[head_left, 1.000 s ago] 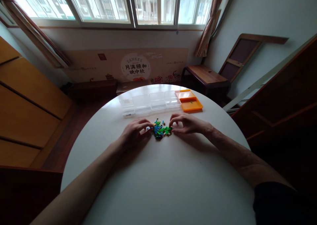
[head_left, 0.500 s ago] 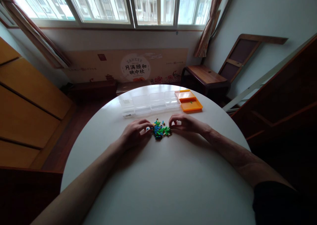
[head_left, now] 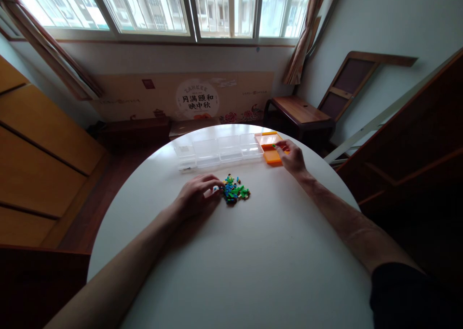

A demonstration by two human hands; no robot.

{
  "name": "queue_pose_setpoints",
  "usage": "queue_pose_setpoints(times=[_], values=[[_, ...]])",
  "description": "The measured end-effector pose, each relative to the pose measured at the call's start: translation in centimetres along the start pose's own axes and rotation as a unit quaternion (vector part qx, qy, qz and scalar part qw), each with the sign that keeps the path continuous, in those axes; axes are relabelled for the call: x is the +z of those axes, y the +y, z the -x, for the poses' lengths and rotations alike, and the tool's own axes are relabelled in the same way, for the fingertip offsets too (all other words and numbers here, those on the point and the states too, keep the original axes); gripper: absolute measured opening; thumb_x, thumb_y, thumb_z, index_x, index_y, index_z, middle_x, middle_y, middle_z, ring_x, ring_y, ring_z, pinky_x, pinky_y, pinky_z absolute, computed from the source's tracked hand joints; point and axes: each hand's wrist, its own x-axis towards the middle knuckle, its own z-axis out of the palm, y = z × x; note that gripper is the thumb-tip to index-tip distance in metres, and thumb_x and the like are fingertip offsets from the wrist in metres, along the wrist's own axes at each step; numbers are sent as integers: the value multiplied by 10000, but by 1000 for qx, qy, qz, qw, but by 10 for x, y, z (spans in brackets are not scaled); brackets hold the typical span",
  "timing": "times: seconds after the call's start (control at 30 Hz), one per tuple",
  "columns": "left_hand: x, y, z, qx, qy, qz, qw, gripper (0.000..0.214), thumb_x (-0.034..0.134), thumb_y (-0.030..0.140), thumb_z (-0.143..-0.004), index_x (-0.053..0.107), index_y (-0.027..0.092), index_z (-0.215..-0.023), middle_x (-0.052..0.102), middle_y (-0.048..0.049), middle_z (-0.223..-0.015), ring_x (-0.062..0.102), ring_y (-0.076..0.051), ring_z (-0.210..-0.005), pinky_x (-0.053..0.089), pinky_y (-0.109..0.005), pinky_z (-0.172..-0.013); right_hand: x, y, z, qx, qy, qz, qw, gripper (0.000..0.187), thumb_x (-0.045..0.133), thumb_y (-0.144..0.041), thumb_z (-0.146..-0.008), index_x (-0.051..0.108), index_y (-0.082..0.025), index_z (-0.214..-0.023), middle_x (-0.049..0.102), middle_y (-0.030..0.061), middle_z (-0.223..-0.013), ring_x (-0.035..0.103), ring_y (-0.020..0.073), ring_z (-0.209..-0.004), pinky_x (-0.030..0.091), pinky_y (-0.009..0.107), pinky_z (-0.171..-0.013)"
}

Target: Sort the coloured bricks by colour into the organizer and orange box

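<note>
The right hand (head_left: 292, 158) is pinched shut on something small; the left hand (head_left: 197, 192) curls loosely, and whether it grips anything I cannot tell. The round white table (head_left: 246, 261) carries the clear compartment box (head_left: 219, 150), the smaller orange tray (head_left: 270, 157) at its right end, then the mixed pile (head_left: 233, 191), beside the left fingertips. The green piece (head_left: 274, 145) sits in the right fingertips, over the orange tray.

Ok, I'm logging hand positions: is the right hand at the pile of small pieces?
No, the right hand is at the orange tray, apart from the pile.
</note>
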Motion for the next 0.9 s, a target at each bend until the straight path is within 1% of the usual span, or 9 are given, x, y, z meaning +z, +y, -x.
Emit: queue_pose_setpoints(times=[0.07, 0.13, 0.27, 0.37, 0.43, 0.5, 0.6, 0.67, 0.9], values=[[0, -1, 0, 1, -1, 1, 1000, 188, 658, 339, -1082, 816, 261, -1145, 818, -58, -1135, 780, -204, -976, 601, -318, -852, -1, 8, -1, 15, -4, 3, 1000, 188, 668, -359, -967, 756, -215, -1051, 811, 89, -1063, 716, 279, -932, 603, 473, -921], [0, -1, 1, 3, 2, 2, 1000, 184, 658, 328, -1080, 816, 261, -1144, 818, -59, -1139, 780, -208, -984, 604, -324, -857, 0, 10, 0, 2, -10, 4, 1000, 177, 652, -319, -959, 753, -212, -1057, 807, 98, -1093, 723, 295, -1010, 592, 496, -978], [0, -2, 0, 8, 5, 3, 1000, 164, 678, 321, -1071, 815, 263, -1141, 813, -60, -1141, 778, -212, -993, 608, -330, -873, 1, -6, 5, -82, -55, -10, 995, 120, 661, -279, -970, 752, -217, -1017, 790, 89, -1080, 718, 281, -1008, 574, 492, -1008], [-1, 0, -2, 18, 7, 5, 1000, 149, 696, 321, -1067, 817, 267, -1136, 809, -64, -1142, 776, -210, -980, 609, -329, -862, 1, -31, 15, -177, -162, -31, 970, 82, 698, -282, -994, 762, -233, -980, 767, 62, -992, 693, 250, -929, 579, 450, -948], [-1, 2, -3, 32, 14, -1, 999, 139, 714, 321, -1061, 815, 264, -1136, 807, -69, -1139, 775, -215, -984, 613, -343, -875, 1, -48, 23, -231, -247, -62, 939, 67, 720, -274, -1000, 774, -240, -979, 765, 55, -978, 680, 236, -911, 582, 423, -920], [0, 3, -5, 51, 22, -10, 998, 141, 731, 320, -1054, 808, 260, -1156, 806, -76, -1146, 776, -225, -1004, 617, -363, -894, 1, -64, 32, -257, -314, -91, 909, 49, 745, -266, -995, 788, -243, -1006, 776, 56, -1016, 683, 230, -937, 588, 400, -907], [2, 7, -8, 70, 22, -12, 997, 166, 747, 309, -1049, 798, 266, -1200, 799, -80, -1179, 772, -236, -1036, 621, -384, -910, 3, -82, 44, -272, -375, -117, 879, 87, 804, -271, -969, 796, -245, -1051, 790, 56, -1077, 705, 226, -985, 585, 390, -936], [3, 9, -9, 72, 18, -10, 997, 190, 760, 309, -1042, 796, 282, -1227, 795, -75, -1189, 768, -235, -1036, 619, -390, -914, 5, -89, 49, -271, -393, -125, 870, 110, 834, -281, -957, 795, -246, -1053, 790, 55, -1095, 715, 226, -1011, 580, 388, -966], [4, 16, -10, 72, -1, 0, 997, 222, 801, 415, -1019, 811, 300, -1209, 797, -60, -1167, 762, -230, -1001, 591, -404, -945, 8, -95, 57, -243, -400, -124, 875, 79, 821, -244, -972, 791, -247, -1045, 779, 49, -1076, 696, 223, -1023, 583, 369, -974]])
